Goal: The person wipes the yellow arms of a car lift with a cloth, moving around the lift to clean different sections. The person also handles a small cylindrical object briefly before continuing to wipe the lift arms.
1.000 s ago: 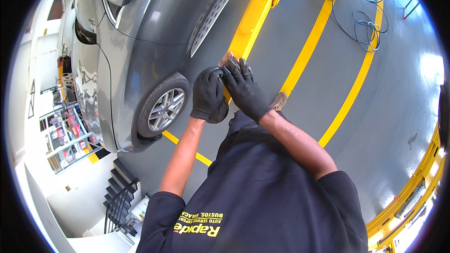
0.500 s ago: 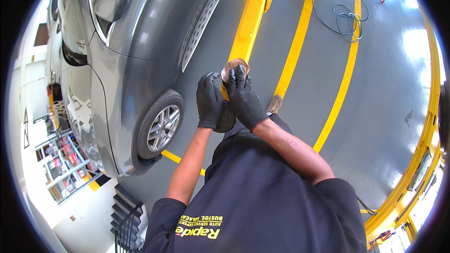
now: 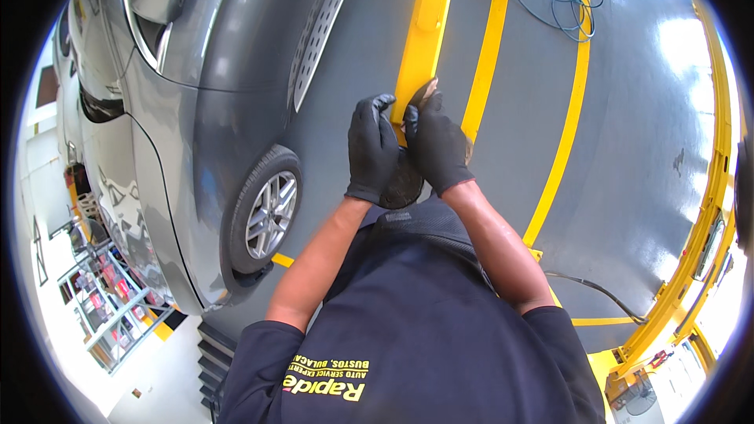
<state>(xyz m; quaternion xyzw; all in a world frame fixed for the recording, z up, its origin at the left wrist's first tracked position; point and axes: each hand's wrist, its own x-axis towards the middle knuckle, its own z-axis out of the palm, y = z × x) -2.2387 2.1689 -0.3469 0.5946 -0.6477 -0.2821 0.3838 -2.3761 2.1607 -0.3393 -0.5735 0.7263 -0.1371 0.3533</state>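
Note:
Both my hands wear black gloves at the near end of a yellow lift arm (image 3: 420,55). My right hand (image 3: 436,145) is closed around a thin brown folded sheet (image 3: 430,88); only a small edge shows above the fingers, and I cannot tell whether it is paper or cloth. On the other side of the arm's end, my left hand (image 3: 371,149) has its fingers curled together, and what they hold, if anything, is hidden. A black round pad (image 3: 404,184) lies between and below my wrists, partly covered by them.
A grey car (image 3: 169,188) stands at my left, its front wheel (image 3: 271,216) close to my left forearm. Yellow lines (image 3: 565,149) cross the grey floor. A coiled hose (image 3: 569,12) lies far right, and another hose (image 3: 601,290) runs near the yellow frame (image 3: 679,290).
Both hands have shifted a little right in the view. The brown sheet, broadly visible before, is now mostly hidden in my right hand, which has turned more upright. The view has shifted too.

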